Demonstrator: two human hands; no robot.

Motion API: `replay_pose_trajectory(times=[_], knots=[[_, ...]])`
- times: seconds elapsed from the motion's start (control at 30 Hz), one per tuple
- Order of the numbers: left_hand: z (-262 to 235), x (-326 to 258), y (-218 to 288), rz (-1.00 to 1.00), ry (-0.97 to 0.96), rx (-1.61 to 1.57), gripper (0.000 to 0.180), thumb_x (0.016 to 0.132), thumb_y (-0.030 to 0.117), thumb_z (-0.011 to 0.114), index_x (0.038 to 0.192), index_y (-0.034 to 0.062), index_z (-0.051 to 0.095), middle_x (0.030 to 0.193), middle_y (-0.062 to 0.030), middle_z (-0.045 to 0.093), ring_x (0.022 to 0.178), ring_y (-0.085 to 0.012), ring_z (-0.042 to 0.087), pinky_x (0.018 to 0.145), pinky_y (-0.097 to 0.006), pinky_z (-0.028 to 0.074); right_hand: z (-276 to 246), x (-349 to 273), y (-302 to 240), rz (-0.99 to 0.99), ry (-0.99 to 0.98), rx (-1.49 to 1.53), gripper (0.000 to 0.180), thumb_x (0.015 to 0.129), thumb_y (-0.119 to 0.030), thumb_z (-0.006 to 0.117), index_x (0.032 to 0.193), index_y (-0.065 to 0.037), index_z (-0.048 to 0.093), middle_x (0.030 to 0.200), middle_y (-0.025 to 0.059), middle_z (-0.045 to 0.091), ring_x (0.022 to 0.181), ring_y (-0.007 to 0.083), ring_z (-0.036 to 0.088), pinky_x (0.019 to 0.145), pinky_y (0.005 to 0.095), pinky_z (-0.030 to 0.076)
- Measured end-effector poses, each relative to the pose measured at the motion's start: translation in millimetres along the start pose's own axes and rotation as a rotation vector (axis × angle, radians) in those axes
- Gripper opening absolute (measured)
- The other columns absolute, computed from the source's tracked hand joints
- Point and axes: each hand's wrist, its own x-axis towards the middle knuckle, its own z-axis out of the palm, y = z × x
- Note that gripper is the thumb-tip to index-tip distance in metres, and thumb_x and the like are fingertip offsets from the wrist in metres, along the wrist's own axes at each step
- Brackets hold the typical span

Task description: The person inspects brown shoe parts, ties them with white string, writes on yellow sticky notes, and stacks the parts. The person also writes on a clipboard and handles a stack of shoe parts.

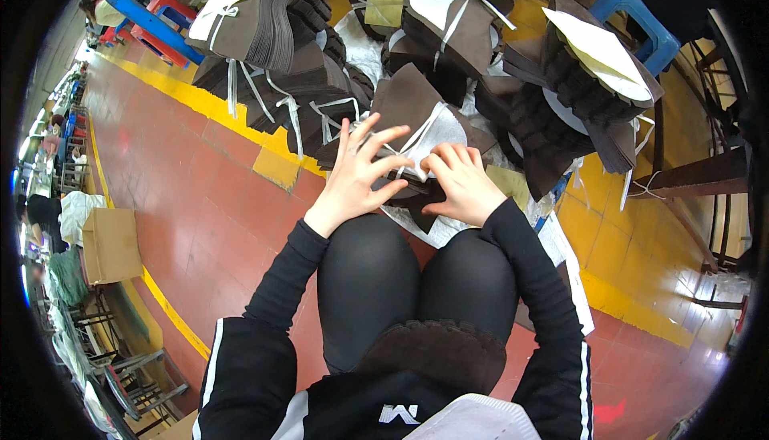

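In front of my knees lies a bundle of dark brown cut sheets (407,91), with a white piece (439,134) on top and a thin white strip (406,151) tied round it. Over its left side, my left hand (352,171) has its fingers spread, their tips close to the strip. My right hand (465,185) is curled at the bundle's near right edge, fingertips on a white strip end; its grip there is partly hidden. A dark brown piece with a scalloped edge (436,353) rests on my lap.
Tied stacks of brown sheets (276,27) stand at the far left, with more stacks (561,91) at the right and a bundle (448,19) behind. A blue stool (637,19) is far right, red stools (164,31) far left. A cardboard box (112,245) sits left.
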Motion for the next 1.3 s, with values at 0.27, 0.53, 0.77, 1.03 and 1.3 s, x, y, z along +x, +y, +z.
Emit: replay_pose_trajectory(times=[0.27,0.53,0.77,1.03,1.3], knots=[[6.1,6.0,-10.8,0.140,-0.127,-0.040,0.026,0.072,0.022,0.072,0.095,0.0137,0.065,0.132,-0.0022,0.054,0.134,-0.0309,0.037,0.115,-0.060,0.016,13.1,0.7,5.9,-0.071,-0.095,-0.190,0.070,0.072,-0.020,0.077,0.135,-0.007,0.048,0.141,0.0153,0.049,0.134,0.0294,0.043,0.110,0.0424,0.035],[15.4,-0.9,-18.0,0.075,-0.041,-0.169,0.033,0.067,0.020,0.081,0.090,0.0083,0.061,0.118,-0.0080,0.057,0.120,-0.0310,0.052,0.093,-0.041,0.048,9.7,-3.4,8.1,-0.039,-0.045,-0.107,0.053,0.083,-0.021,0.068,0.133,-0.014,0.052,0.138,0.0064,0.053,0.129,0.0208,0.049,0.110,0.0399,0.037],[11.4,-5.0,-13.0,0.053,0.154,-0.085,0.040,0.060,0.021,0.087,0.085,0.0072,0.059,0.107,-0.0077,0.063,0.095,-0.0251,0.066,0.077,-0.036,0.054,-6.9,-3.2,5.9,-0.014,0.056,0.026,0.040,0.084,-0.021,0.067,0.123,-0.013,0.061,0.124,0.0040,0.063,0.114,0.0224,0.060,0.102,0.0390,0.045],[-0.3,4.1,-6.4,0.107,0.147,-0.006,0.037,0.066,0.026,0.083,0.091,0.0098,0.061,0.108,-0.0043,0.064,0.097,-0.0263,0.067,0.074,-0.036,0.055,-6.6,-7.4,18.9,0.037,0.068,0.158,0.038,0.083,-0.022,0.068,0.119,-0.014,0.063,0.116,0.0033,0.067,0.108,0.0219,0.063,0.099,0.0373,0.047],[0.9,-5.6,-6.9,0.057,0.197,0.015,0.042,0.065,-0.008,0.068,0.104,0.0077,0.065,0.111,-0.0105,0.070,0.090,-0.0252,0.070,0.073,-0.032,0.056,-22.3,-17.1,13.8,0.083,0.362,0.088,0.062,0.072,-0.022,0.078,0.130,-0.012,0.057,0.141,0.0096,0.049,0.131,0.0288,0.044,0.113,0.0467,0.028]])
